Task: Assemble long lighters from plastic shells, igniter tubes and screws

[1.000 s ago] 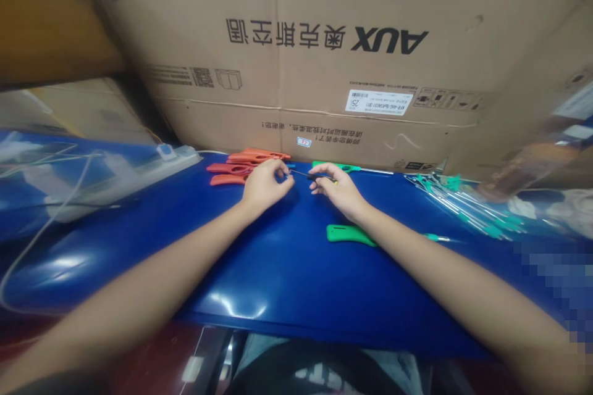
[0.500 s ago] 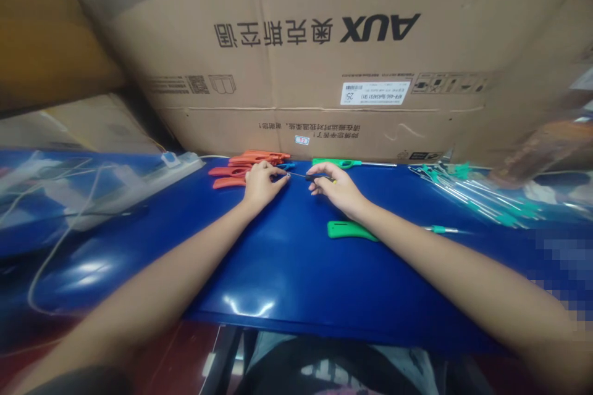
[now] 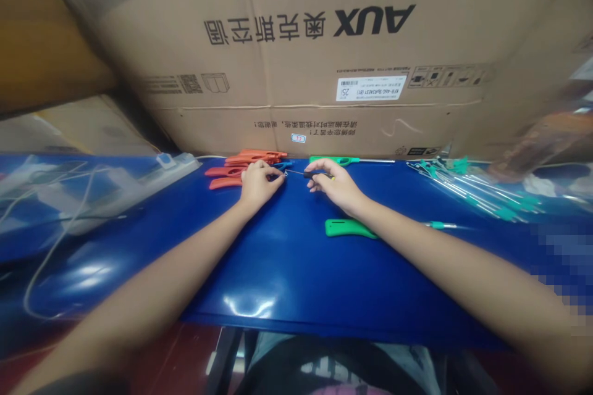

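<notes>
My right hand (image 3: 334,184) is closed around the black and yellow handle of a screwdriver (image 3: 309,174), its thin shaft pointing left. The tip meets a tiny metal piece (image 3: 286,173) pinched between the thumb and fingers of my left hand (image 3: 260,184); its kind is too small to make out. Several orange lighter handles (image 3: 224,171) lie just behind and left of my left hand, with a bit of blue among them. A green lighter (image 3: 330,161) with a metal tube rests behind my right hand. Another green lighter (image 3: 351,228) lies partly hidden under my right forearm.
A large cardboard box (image 3: 287,74) stands upright along the back of the blue table (image 3: 259,265). Several metal tubes with green ends (image 3: 477,191) are piled at the right. A white power strip (image 3: 176,168) and cables lie at the left.
The whole view has shifted slightly. Both hands keep the same grip, with the screwdriver still at the small metal piece.
</notes>
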The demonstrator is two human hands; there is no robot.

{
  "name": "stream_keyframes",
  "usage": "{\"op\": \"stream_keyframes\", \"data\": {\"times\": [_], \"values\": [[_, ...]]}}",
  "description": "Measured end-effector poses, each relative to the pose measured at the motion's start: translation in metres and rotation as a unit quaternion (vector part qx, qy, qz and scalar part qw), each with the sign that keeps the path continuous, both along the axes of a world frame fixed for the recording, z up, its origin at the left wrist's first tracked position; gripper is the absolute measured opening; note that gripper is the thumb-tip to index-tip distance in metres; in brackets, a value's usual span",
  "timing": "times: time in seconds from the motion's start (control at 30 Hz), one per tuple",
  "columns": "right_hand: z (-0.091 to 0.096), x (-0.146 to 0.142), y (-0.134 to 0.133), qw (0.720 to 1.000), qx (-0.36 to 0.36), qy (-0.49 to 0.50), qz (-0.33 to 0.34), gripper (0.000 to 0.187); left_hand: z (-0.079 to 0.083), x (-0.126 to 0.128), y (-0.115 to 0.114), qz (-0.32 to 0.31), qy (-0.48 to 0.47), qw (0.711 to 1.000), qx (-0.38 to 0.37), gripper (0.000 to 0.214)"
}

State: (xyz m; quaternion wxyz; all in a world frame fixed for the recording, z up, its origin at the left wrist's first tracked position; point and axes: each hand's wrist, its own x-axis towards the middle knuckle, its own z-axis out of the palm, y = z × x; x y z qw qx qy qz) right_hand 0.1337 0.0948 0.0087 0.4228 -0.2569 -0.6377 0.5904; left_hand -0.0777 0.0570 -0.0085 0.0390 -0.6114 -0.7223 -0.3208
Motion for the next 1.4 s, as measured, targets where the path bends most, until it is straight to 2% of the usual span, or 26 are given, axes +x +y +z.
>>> {"op": "stream_keyframes", "data": {"times": [0.43, 0.67, 0.77, 0.87, 0.97, 1.03, 1.07, 1.13, 1.23, 1.3, 1.4], "values": [[0.004, 0.004, 0.003, 1.000, -0.006, 0.017, -0.015, 0.016, 0.000, 0.001, -0.001, -0.003, 0.006, 1.000, -0.014, 0.012], [0.018, 0.027, -0.007, 0.996, -0.069, 0.054, -0.036, 0.015, 0.006, 0.002, -0.006, -0.014, -0.048, 0.999, 0.004, 0.012], [0.024, 0.047, -0.018, 0.993, -0.089, 0.073, -0.031, 0.015, 0.015, 0.011, -0.012, -0.040, -0.106, 0.993, 0.019, 0.018], [0.030, 0.069, -0.030, 0.988, -0.118, 0.084, -0.048, 0.018, 0.021, 0.032, -0.022, -0.114, -0.186, 0.976, 0.003, 0.027], [0.034, 0.086, -0.037, 0.984, -0.126, 0.099, -0.078, 0.022, 0.024, 0.059, -0.037, -0.188, -0.282, 0.940, -0.038, 0.033], [0.034, 0.093, -0.038, 0.981, -0.121, 0.109, -0.103, 0.023, 0.025, 0.073, -0.048, -0.227, -0.488, 0.839, -0.084, 0.034], [0.034, 0.096, -0.037, 0.980, -0.117, 0.114, -0.113, 0.022, 0.026, 0.078, -0.053, -0.217, -0.553, 0.799, -0.093, 0.033], [0.033, 0.100, -0.035, 0.978, -0.107, 0.127, -0.126, 0.020, 0.030, 0.086, -0.062, -0.156, -0.648, 0.738, -0.106, 0.027], [0.030, 0.104, -0.032, 0.977, -0.094, 0.140, -0.131, 0.016, 0.037, 0.091, -0.072, -0.104, -0.731, 0.650, -0.181, 0.017], [0.029, 0.105, -0.031, 0.977, -0.091, 0.142, -0.130, 0.014, 0.041, 0.093, -0.076, -0.102, -0.742, 0.626, -0.217, 0.026], [0.028, 0.105, -0.031, 0.977, -0.098, 0.138, -0.128, 0.012, 0.043, 0.095, -0.078, -0.117, -0.743, 0.619, -0.226, 0.034]]}}
